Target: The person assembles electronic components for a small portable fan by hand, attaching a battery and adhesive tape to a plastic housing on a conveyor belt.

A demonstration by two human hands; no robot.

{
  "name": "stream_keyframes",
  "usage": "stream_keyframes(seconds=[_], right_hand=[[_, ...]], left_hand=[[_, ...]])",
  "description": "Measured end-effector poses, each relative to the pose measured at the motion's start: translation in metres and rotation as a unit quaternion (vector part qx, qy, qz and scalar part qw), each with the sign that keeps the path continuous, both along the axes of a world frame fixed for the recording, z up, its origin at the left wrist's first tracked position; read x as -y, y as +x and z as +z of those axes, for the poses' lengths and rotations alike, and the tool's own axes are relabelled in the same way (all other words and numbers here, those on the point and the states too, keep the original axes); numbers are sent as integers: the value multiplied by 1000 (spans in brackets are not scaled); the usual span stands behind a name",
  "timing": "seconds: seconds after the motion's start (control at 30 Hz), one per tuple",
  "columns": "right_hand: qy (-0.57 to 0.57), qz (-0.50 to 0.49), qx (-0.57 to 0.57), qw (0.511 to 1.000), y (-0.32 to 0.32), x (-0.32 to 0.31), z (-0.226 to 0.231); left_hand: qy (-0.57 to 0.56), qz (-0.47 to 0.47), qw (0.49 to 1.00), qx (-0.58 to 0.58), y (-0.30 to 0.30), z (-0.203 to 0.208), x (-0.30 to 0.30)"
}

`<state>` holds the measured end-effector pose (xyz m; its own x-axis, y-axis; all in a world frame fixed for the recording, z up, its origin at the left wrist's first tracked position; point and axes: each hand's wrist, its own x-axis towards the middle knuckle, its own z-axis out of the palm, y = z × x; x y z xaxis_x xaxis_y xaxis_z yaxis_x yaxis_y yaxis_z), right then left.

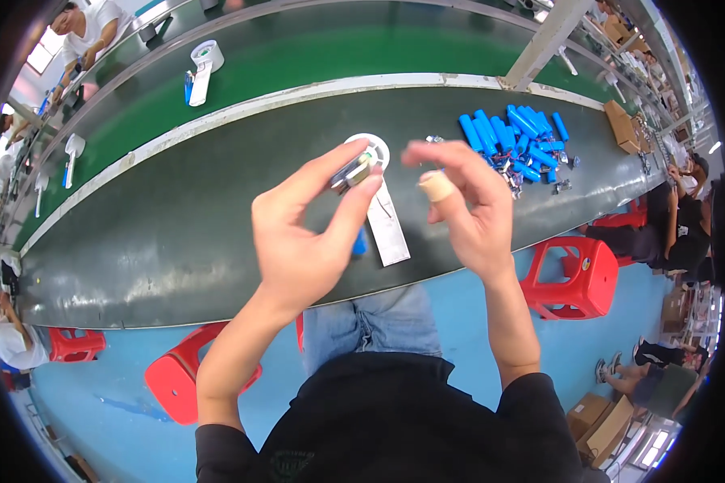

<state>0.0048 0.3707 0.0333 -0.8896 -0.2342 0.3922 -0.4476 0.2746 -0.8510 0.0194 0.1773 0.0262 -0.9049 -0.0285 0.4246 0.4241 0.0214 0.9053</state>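
My left hand (302, 221) pinches a small electronic part (353, 172) between thumb and fingertips; it looks dark and metallic with a greenish face, and its exact kind is blurred. Just to its right, my right hand (475, 213) is raised with thumb and fingers apart and nothing visible in it. A tan cover (436, 186) wraps its thumb. Below the hands on the dark bench lies a white fan-shaped casing (389, 229) with a round head and a long handle, a thin dark wire on it. A blue cylinder (360, 242) beside the handle is partly hidden by my left hand.
Several blue battery-like cylinders (519, 137) are heaped at the right, with small metallic parts (514, 181) by them. A cardboard box (620, 126) stands farther right. Beyond the pale rail, a green belt (298, 60) carries similar white casings (204, 76). Red stools (576, 278) flank me.
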Motion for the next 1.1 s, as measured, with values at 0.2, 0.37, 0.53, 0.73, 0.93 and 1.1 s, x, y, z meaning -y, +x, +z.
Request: stream_keyframes(seconds=[0.2, 0.37, 0.53, 0.73, 0.93, 1.1], right_hand=[[120, 53, 114, 985, 3, -17, -36], [98, 61, 44, 992, -8, -8, -57], [-13, 63, 108, 992, -12, 8, -63], [-12, 51, 129, 990, -16, 14, -67], [63, 38, 35, 997, -17, 16, -66], [102, 31, -33, 994, -20, 16, -69]], left_hand=[[56, -93, 987, 120, 29, 5, 27], [42, -100, 984, 141, 16, 1, 27], [-13, -169, 967, 192, -11, -40, 27], [-234, -7, 972, -31, -17, -67, 20], [-416, 89, 881, -207, -19, -67, 19], [-463, 55, 855, -226, -22, -62, 23]])
